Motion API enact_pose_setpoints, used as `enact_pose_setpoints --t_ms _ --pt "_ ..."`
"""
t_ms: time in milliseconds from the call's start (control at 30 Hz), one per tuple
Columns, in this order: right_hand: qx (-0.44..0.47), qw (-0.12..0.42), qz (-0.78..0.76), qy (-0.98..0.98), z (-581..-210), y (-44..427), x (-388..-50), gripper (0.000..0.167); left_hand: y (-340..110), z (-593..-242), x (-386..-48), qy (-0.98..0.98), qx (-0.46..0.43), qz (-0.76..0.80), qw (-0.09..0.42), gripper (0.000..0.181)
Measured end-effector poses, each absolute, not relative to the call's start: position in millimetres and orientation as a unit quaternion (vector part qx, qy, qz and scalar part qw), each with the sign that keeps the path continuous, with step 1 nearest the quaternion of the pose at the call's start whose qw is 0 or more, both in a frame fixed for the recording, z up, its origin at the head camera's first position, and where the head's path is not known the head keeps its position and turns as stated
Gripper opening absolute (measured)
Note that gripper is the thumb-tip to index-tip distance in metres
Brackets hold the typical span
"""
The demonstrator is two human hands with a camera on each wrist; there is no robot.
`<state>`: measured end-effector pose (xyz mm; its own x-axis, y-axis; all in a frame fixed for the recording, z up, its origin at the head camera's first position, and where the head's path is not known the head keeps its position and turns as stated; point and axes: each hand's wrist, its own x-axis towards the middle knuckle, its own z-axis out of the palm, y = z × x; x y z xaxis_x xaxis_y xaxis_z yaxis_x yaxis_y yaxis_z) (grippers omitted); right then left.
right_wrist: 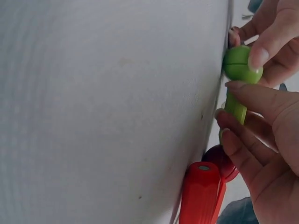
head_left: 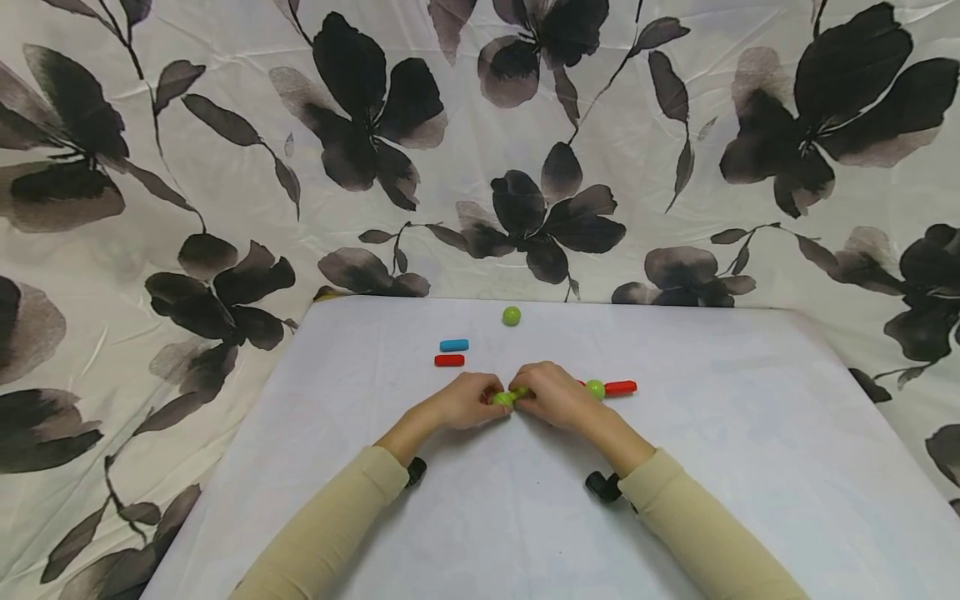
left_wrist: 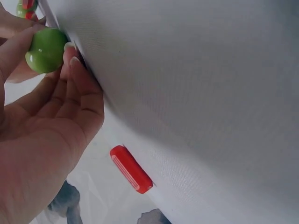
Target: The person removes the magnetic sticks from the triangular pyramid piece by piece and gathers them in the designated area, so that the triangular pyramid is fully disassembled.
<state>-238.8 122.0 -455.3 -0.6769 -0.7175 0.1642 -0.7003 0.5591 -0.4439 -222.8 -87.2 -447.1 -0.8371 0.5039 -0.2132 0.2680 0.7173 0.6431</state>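
Observation:
Near the middle of the white tabletop, my left hand [head_left: 467, 402] pinches a green ball [left_wrist: 46, 50] between thumb and fingers. My right hand [head_left: 553, 393] holds a short green stick [right_wrist: 237, 106], its upper end against that ball in the right wrist view. A dark red ball [right_wrist: 220, 162] is at the stick's other end, partly hidden by my right fingers. Beside it lies a red stick [right_wrist: 200, 195] with a grey disc in its end. In the head view, another green ball [head_left: 595, 388] and a red stick [head_left: 621, 387] stick out past my right hand.
Toward the far edge of the white table [head_left: 360, 333] sits a loose green ball [head_left: 512, 316]. A blue stick [head_left: 453, 345] and a red stick [head_left: 449, 360] lie beyond my left hand. Behind the table hangs a floral cloth [head_left: 465, 142].

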Motion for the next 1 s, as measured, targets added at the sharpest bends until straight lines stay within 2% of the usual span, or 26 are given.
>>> enact_pose_setpoints --t_ms 200,600,1000 --pt "-0.381 0.019 -0.241 0.892 -454.7 127.9 -242.4 0.014 -90.9 -445.7 -224.5 0.906 0.217 0.304 0.199 0.024" --pt "-0.36 0.036 -0.239 0.901 -453.9 132.7 -243.4 0.016 -91.0 -448.3 -230.1 0.904 0.218 0.319 0.184 0.025" --pt "-0.375 0.066 -0.254 0.889 -456.1 136.4 -235.0 0.021 -76.5 -441.7 -269.4 0.916 0.151 0.36 0.087 0.033"
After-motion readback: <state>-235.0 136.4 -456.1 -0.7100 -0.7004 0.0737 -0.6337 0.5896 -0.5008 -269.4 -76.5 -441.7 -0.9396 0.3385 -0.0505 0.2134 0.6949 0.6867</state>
